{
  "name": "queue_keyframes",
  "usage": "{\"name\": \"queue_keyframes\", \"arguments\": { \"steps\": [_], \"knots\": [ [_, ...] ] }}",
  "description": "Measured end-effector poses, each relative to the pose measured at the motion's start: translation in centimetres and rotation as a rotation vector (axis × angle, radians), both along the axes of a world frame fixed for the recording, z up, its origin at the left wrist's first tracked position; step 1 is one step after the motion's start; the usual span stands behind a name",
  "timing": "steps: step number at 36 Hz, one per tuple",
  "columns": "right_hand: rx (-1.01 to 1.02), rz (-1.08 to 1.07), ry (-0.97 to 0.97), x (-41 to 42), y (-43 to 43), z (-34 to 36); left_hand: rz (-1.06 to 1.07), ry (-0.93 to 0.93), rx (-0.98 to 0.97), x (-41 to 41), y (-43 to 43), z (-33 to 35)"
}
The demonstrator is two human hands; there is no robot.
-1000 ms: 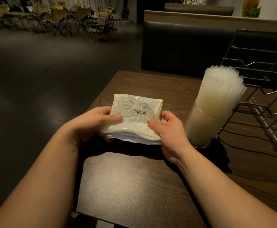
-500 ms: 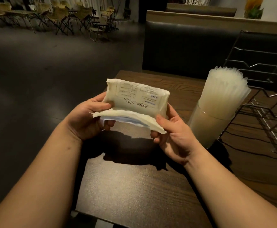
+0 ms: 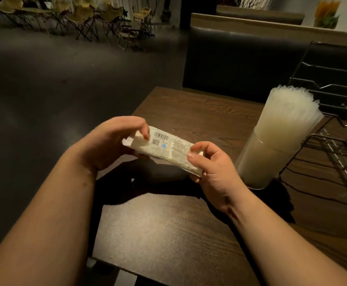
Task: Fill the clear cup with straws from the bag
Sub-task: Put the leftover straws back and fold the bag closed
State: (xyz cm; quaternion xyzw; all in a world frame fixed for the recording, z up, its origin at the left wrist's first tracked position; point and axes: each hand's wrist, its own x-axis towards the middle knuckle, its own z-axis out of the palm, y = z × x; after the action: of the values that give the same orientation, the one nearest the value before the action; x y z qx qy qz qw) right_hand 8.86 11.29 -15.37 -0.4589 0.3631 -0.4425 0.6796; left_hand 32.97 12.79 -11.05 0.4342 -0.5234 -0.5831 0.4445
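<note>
A white printed packet [image 3: 164, 150] with a barcode is held above the dark wooden table [image 3: 168, 234], lying lengthwise between my hands. My left hand [image 3: 110, 143] grips its left end with the fingers curled over the top. My right hand [image 3: 211, 166] pinches its right end between thumb and fingers. To the right stands the clear cup [image 3: 261, 162], packed with a dense bundle of translucent white straws [image 3: 288, 114] that stick out well above its rim. I cannot see what is inside the packet.
A metal wire rack [image 3: 333, 129] stands right behind and beside the cup. A dark padded bench back [image 3: 240, 58] runs along the table's far edge. The table's left edge drops to dark floor, with folding chairs [image 3: 81, 19] far off.
The packet has been turned over between my hands, so its barcode side now faces up and it lies flatter and narrower. Both hands have shifted to its two ends.
</note>
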Motion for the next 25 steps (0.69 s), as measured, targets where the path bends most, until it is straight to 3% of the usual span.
{"name": "queue_keyframes", "arguments": {
  "steps": [2, 7, 12, 17, 22, 25],
  "knots": [
    [-0.05, -0.035, 0.042, 0.1, 0.1, 0.0, 0.071, -0.158, -0.034, 0.0, 0.3, 0.0],
    [-0.16, -0.104, 0.145, 0.9, 0.7, 0.3, 0.249, -0.337, -0.036, 0.6, 2.3, 0.1],
    [-0.185, -0.093, 0.137, 3.2, 2.3, 1.5, 0.341, -0.386, 0.024, 2.0, 4.5, 0.5],
    [-0.27, -0.041, 0.226, 6.0, 3.5, 3.2, 0.468, -0.313, -0.019, 4.6, 7.4, 0.9],
    [-0.429, 0.004, 0.415, 10.3, 4.6, 3.9, 0.898, -0.067, -0.055, 9.6, 10.9, -0.5],
    [-0.533, 0.081, 0.497, 13.6, 5.7, 3.6, 1.138, -0.035, -0.015, 12.3, 12.8, -2.5]
  ]
}}
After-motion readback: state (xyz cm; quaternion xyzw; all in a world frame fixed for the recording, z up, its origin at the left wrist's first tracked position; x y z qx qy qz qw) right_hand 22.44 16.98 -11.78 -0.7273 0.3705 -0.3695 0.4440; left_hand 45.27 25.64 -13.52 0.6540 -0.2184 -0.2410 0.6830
